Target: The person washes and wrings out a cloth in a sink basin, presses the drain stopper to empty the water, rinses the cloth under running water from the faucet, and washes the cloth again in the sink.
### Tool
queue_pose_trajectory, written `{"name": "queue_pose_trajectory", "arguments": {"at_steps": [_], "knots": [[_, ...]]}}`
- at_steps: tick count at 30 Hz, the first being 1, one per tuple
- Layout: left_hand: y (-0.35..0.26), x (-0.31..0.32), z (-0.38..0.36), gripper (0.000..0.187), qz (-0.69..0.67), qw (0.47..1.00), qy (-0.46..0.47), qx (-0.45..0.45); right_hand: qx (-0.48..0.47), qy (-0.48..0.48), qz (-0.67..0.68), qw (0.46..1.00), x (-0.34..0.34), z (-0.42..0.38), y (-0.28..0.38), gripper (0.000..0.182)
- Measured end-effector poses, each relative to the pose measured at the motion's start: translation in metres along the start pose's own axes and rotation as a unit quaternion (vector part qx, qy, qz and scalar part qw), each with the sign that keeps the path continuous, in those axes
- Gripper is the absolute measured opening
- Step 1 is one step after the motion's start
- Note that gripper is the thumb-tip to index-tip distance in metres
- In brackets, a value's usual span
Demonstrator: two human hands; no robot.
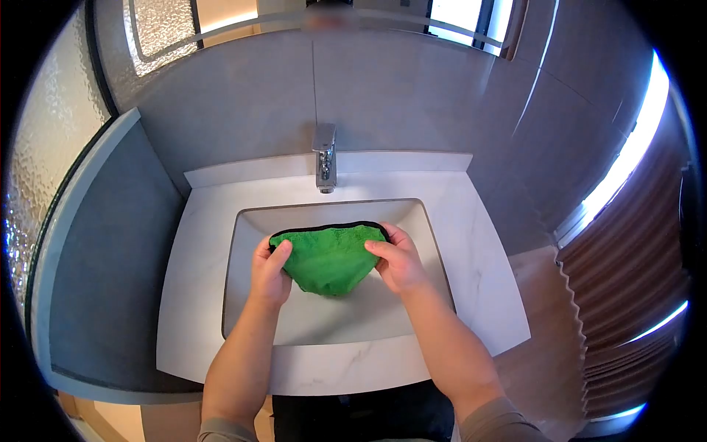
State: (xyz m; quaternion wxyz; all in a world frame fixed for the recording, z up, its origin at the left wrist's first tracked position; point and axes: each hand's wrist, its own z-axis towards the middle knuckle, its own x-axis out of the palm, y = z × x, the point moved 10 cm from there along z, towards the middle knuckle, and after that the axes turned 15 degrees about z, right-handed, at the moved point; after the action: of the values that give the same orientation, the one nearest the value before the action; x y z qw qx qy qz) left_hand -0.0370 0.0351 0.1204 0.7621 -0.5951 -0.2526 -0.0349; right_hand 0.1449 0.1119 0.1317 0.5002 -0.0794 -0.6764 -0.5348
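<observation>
A green cloth (329, 259) with a black edge is stretched between my two hands, above the basin of a white sink (254, 324). My left hand (272, 269) pinches its left corner, thumb on top. At the opposite corner, my right hand (398, 259) grips it the same way. The black edge runs along the far side, and the middle of the cloth sags toward me. Fingers beneath the cloth are hidden on both sides.
A chrome faucet (325, 158) stands behind the basin, on the white marbled countertop (486, 295). A grey partition (110, 272) rises at the left. A mirror (280, 22) hangs on the grey wall, and a brown pleated curtain (626, 272) is at the right.
</observation>
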Motion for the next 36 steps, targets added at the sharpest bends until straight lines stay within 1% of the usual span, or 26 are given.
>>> {"name": "queue_pose_trajectory", "arguments": {"at_steps": [2,3,4,5,7,8,12,14,15,17,18,20,21,23,24,26,27,28,29,30,31,33,34,35,36], "knots": [[-0.002,-0.009,0.002,0.018,0.054,0.997,-0.051,0.013,0.000,0.004,0.001,1.000,-0.002,0.001,0.000,0.024],[0.001,-0.011,0.003,0.018,0.053,0.997,-0.053,0.011,-0.006,-0.011,0.048,0.999,-0.006,0.002,0.001,0.024],[-0.002,-0.017,0.003,0.018,0.093,0.992,-0.077,0.039,-0.012,-0.027,0.094,0.995,-0.010,0.002,0.002,0.023],[-0.008,-0.022,0.003,0.018,0.132,0.984,-0.100,0.068,-0.009,-0.029,0.094,0.995,-0.010,0.002,0.003,0.023],[-0.010,-0.022,0.002,0.018,0.147,0.979,-0.118,0.082,-0.010,0.016,0.154,0.988,-0.001,0.003,0.007,0.022],[-0.014,-0.023,0.001,0.019,0.163,0.973,-0.134,0.098,-0.015,0.030,0.130,0.991,-0.005,0.006,0.006,0.026],[-0.021,-0.024,-0.001,0.023,0.154,0.971,-0.151,0.106,-0.020,0.024,0.180,0.983,-0.002,0.006,0.014,0.023],[-0.016,-0.021,0.002,0.022,0.142,0.980,-0.111,0.089,-0.031,0.027,0.184,0.982,-0.002,0.006,0.020,0.024],[-0.017,-0.019,0.001,0.022,0.143,0.979,-0.113,0.088,-0.030,0.027,0.184,0.982,-0.004,0.006,0.020,0.024],[-0.019,-0.005,0.000,0.021,0.073,0.990,-0.085,0.084,-0.050,0.030,0.172,0.983,-0.009,0.006,0.026,0.022],[-0.021,-0.006,-0.001,0.021,0.072,0.990,-0.085,0.083,-0.049,0.028,0.171,0.984,-0.012,0.004,0.027,0.022],[-0.016,0.014,-0.001,0.021,-0.032,0.998,0.046,0.031,-0.068,0.053,0.181,0.980,-0.012,-0.001,0.038,0.020],[-0.019,0.013,-0.002,0.021,-0.033,0.998,0.046,0.030,-0.067,0.052,0.180,0.980,-0.016,-0.001,0.041,0.020],[-0.010,0.022,-0.007,0.021,-0.062,0.991,0.107,-0.045,-0.087,0.095,0.134,0.982,-0.015,-0.001,0.049,0.019],[-0.010,0.022,-0.007,0.021,-0.062,0.992,0.104,-0.043,-0.084,0.097,0.134,0.983,-0.011,0.000,0.048,0.019],[-0.014,0.018,-0.005,0.021,-0.065,0.996,0.065,-0.007,-0.111,0.123,0.087,0.982,0.002,-0.003,0.054,0.009],[-0.011,0.015,-0.003,0.021,-0.066,0.996,0.064,-0.007,-0.110,0.123,0.086,0.983,0.006,-0.003,0.052,0.009],[-0.010,0.004,0.000,0.021,-0.078,0.997,0.030,0.005,-0.217,0.041,-0.114,0.969,0.003,-0.006,0.064,0.008],[-0.011,-0.005,0.003,0.022,-0.089,0.996,-0.005,0.017,-0.312,-0.043,-0.308,0.898,0.007,-0.014,0.076,0.012],[-0.019,-0.003,0.002,0.022,-0.083,0.996,-0.019,0.040,-0.365,-0.060,-0.409,0.834,0.019,-0.023,0.076,0.021],[-0.019,-0.003,0.004,0.022,-0.084,0.996,-0.017,0.040,-0.366,-0.061,-0.409,0.833,0.022,-0.023,0.074,0.021],[-0.021,-0.022,0.005,0.022,-0.037,0.992,-0.103,0.056,-0.298,-0.100,-0.523,0.792,0.027,-0.017,0.064,0.022],[-0.016,-0.026,0.008,0.022,-0.038,0.992,-0.100,0.061,-0.212,-0.136,-0.501,0.828,0.017,-0.011,0.056,0.020],[-0.013,-0.036,0.012,0.021,-0.014,0.989,-0.120,0.083,-0.221,-0.135,-0.502,0.825,0.016,-0.007,0.054,0.020],[-0.019,-0.038,0.016,0.020,0.008,0.984,-0.140,0.107,-0.240,-0.122,-0.481,0.834,0.019,-0.001,0.053,0.020]]}}
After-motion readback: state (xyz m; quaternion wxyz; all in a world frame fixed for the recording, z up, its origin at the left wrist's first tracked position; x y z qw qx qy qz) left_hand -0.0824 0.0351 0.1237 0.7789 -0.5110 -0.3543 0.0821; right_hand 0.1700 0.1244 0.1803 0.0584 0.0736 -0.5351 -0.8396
